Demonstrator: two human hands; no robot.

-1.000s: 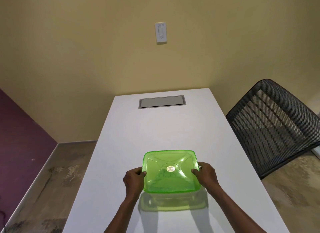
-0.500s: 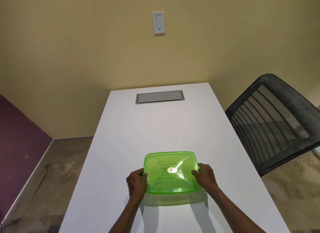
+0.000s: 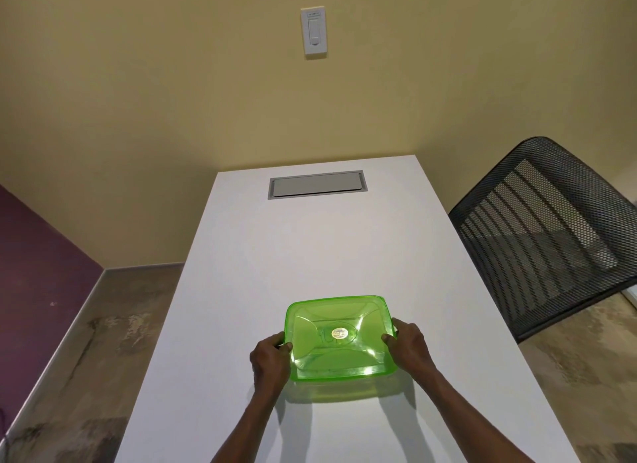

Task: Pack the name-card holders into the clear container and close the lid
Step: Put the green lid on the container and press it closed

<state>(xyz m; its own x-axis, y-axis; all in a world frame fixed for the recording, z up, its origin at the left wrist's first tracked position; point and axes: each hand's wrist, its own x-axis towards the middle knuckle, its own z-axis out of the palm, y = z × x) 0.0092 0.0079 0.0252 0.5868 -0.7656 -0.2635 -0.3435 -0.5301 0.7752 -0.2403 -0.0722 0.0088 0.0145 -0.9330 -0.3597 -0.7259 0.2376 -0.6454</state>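
Two hands closing a green lid (image 3: pixel 339 335) on a clear box near the table (image 3: pixel 310 248) edge at 6 o'clock, left hand (image 3: pixel 270 361) and right hand (image 3: pixel 408 347) gripping opposite edges; next, likely pressing the rim down evenly; card holders unseen.

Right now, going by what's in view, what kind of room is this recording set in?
Most likely a small office or meeting room. A long white table has a grey cable hatch set into its far end, a black mesh office chair stands beside it, and a wall switch sits on the plain yellow wall.
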